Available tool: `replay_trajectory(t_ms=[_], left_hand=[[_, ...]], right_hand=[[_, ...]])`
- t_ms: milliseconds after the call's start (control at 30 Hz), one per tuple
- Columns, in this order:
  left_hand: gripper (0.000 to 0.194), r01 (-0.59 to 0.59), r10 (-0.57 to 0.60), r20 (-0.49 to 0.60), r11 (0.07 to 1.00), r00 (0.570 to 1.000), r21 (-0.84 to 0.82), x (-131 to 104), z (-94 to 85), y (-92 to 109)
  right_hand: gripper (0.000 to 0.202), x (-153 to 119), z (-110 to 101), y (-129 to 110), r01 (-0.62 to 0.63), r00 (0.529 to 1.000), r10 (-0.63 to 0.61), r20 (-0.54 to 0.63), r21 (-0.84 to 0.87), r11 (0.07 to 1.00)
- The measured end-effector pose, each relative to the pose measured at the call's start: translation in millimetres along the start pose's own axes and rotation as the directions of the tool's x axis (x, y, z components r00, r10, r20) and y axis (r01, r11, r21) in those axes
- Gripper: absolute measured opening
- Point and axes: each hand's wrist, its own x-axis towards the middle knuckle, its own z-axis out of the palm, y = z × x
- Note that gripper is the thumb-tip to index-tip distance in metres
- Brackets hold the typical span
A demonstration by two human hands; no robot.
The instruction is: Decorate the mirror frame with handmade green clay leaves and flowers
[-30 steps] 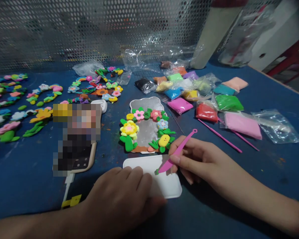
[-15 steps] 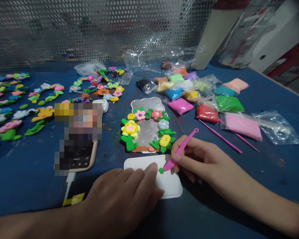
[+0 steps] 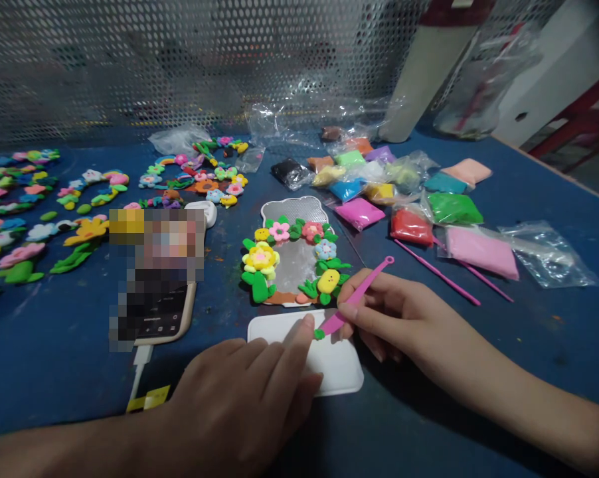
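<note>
In my right hand (image 3: pixel 389 312) is a pink plastic clay knife (image 3: pixel 362 292), pinched between thumb and fingers and slanting down to the left. Its blade tip meets a tiny piece of green clay (image 3: pixel 319 334) over a white board (image 3: pixel 337 365). My left hand (image 3: pixel 250 385) lies over the board's left part, holding nothing. Its index finger stretches out beside the green clay and the thumb is apart from it. Just beyond the board lies a small mirror (image 3: pixel 295 262), its frame covered with clay flowers, green leaves and yellow faces.
A partly blurred phone (image 3: pixel 172 312) with a white cable lies at left. Behind it are several clay-flower pieces (image 3: pixel 93 186). Bagged coloured clay (image 3: pixel 362 212) and thin pink tools (image 3: pixel 439 272) lie at right. A tall bottle (image 3: pixel 419 73) stands by the perforated metal panel (image 3: pixel 204 60).
The knife tip and the green clay have shifted slightly left and away from me, closer to my left index finger. My left hand stays almost in place.
</note>
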Motion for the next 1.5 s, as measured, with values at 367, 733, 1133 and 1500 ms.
replay_trajectory(t_ms=[367, 733, 1133, 1500], left_hand=[[0.025, -0.059, 0.06, 0.043, 0.998, 0.997, -0.021, 3, -6.2, -3], [0.026, 0.114, -0.112, -0.024, 0.976, 0.993, 0.184, 1, 0.8, -13], [0.036, 0.127, -0.128, -0.016, 0.946, 0.992, 0.298, -1, 10.3, -13], [0.04, 0.134, -0.146, 0.035, 0.961, 0.989, 0.242, 5, 11.4, -13]], right_hand=[[0.012, 19, 9, -13, 0.218, 0.956, -0.236, -0.173, -0.12, 0.969], [0.013, 25, 14, -7, 0.24, 0.943, -0.292, -0.159, -0.285, 0.928], [0.016, 24, 14, -6, 0.286, 0.933, -0.334, -0.135, -0.286, 0.915], [0.016, 25, 14, -4, 0.306, 0.924, -0.364, -0.12, -0.342, 0.888]])
